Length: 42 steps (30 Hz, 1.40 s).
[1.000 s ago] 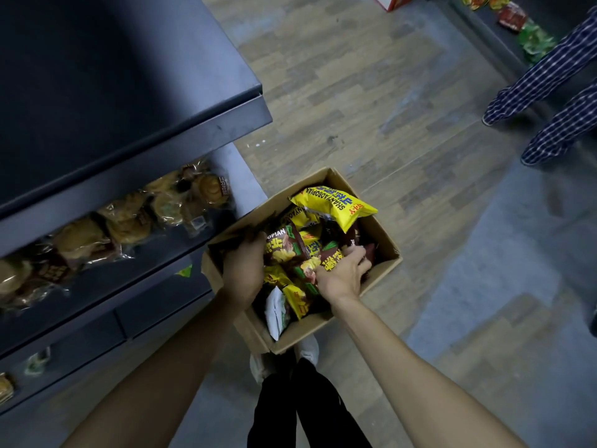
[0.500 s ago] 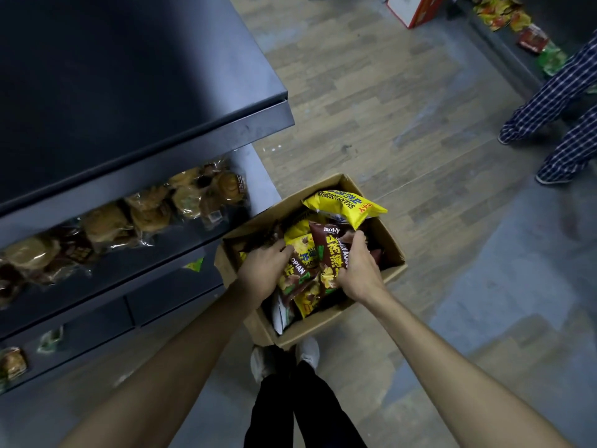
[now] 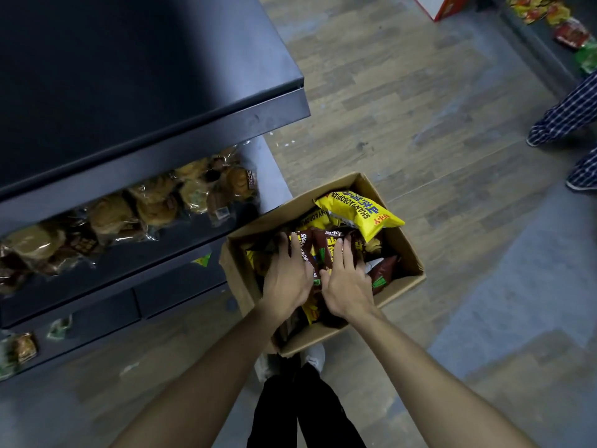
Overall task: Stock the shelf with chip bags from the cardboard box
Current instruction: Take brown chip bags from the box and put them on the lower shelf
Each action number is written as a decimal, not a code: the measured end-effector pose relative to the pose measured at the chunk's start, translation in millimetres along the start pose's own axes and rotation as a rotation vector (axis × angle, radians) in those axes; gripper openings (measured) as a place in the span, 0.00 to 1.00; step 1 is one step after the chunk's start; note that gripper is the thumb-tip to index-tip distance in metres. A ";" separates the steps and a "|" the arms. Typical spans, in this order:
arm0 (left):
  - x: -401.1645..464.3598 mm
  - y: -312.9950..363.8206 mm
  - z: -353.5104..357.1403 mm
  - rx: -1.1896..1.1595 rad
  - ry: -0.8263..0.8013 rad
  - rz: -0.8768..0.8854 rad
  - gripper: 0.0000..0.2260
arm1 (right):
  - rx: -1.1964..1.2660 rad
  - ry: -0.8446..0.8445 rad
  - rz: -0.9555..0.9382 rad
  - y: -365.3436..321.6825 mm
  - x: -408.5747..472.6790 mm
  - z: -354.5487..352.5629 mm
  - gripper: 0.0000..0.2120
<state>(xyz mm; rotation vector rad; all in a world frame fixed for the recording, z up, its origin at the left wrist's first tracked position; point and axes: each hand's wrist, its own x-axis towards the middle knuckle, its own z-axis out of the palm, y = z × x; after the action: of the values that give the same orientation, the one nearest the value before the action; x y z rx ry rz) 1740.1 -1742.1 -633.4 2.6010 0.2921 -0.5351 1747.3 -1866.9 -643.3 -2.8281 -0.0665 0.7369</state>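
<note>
An open cardboard box (image 3: 405, 253) stands on the floor by my feet, full of chip bags. A yellow bag (image 3: 358, 211) lies on top at its far side, and brown bags (image 3: 324, 245) fill the middle. My left hand (image 3: 286, 276) and my right hand (image 3: 345, 281) are both inside the box, side by side. Their fingers lie fairly straight on the brown bags, with the thumbs close together. The dark shelf unit (image 3: 129, 92) rises to the left of the box.
A lower shelf board (image 3: 129, 263) carries wrapped pastry packs (image 3: 151, 205). Another person's checked trouser legs (image 3: 565, 118) stand at the right. A red-and-white box (image 3: 441, 8) and a second shelf with snack bags (image 3: 570, 32) are at the top right.
My right hand has let go of the upright brown bag and now lies flat on the bags. My left hand has shifted right, next to it. The camera has moved closer.
</note>
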 end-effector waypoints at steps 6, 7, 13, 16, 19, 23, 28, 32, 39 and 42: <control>17.6 -0.2 15.4 0.179 -0.183 -0.039 0.31 | -0.047 -0.092 0.007 3.3 13.4 2.4 0.36; 18.6 -2.6 20.2 0.150 -0.178 -0.092 0.34 | -0.036 -0.107 -0.001 3.7 15.6 2.3 0.35; 40.5 1.3 22.8 0.084 -0.113 -0.261 0.37 | 0.054 -0.017 -0.007 1.8 20.9 0.8 0.35; 53.2 8.4 14.3 -0.006 -0.129 -0.338 0.30 | 0.108 0.042 0.002 1.9 21.4 -1.1 0.34; 56.7 6.1 9.5 -0.009 -0.153 -0.351 0.32 | 0.128 0.031 0.034 5.8 25.4 -3.1 0.34; 51.7 -4.3 0.2 -0.067 -0.196 -0.365 0.32 | 0.145 -0.068 0.049 4.2 30.7 -6.1 0.34; 22.1 -11.3 -21.7 -0.136 -0.089 -0.358 0.28 | 0.182 -0.074 -0.033 5.3 24.1 -19.6 0.34; -10.6 -7.9 -41.4 -0.187 0.036 -0.301 0.26 | 0.251 -0.097 -0.049 0.3 4.3 -28.7 0.34; -64.5 -0.9 -73.8 -0.156 0.252 -0.239 0.26 | 0.274 0.020 -0.110 -25.3 -37.3 -59.1 0.29; -84.6 -5.7 -90.9 -0.007 0.242 -0.263 0.27 | 0.212 0.101 -0.146 -37.9 -56.4 -72.2 0.28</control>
<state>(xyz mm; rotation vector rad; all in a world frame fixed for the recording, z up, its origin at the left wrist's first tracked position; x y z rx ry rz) 1691.2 -1702.7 -526.1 2.6372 0.7206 -0.3025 1733.6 -1849.8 -546.6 -2.6207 -0.1663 0.5353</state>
